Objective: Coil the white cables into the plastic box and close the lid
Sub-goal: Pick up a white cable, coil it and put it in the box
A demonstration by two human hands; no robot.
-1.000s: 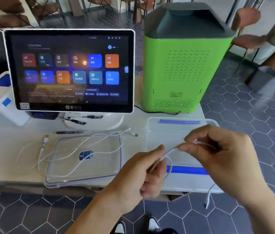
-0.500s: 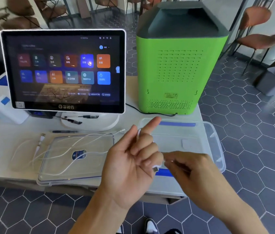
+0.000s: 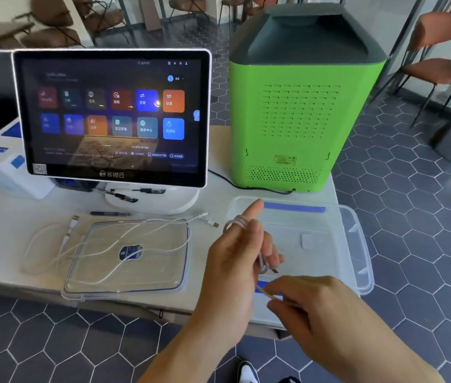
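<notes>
Left hand (image 3: 242, 261): held a white cable (image 3: 236, 223) looped round its fingers.
Right hand (image 3: 315, 308): pinched the cable's near end.
Plastic box (image 3: 357, 244): open, right.

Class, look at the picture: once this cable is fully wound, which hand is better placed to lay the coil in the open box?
Left, probably: the left hand already carries the coil above the plastic box.

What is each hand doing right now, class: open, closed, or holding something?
Left hand: closed, white cable wound in loops round its fingers.
Right hand: closed, pinching the same cable's free end.
</notes>
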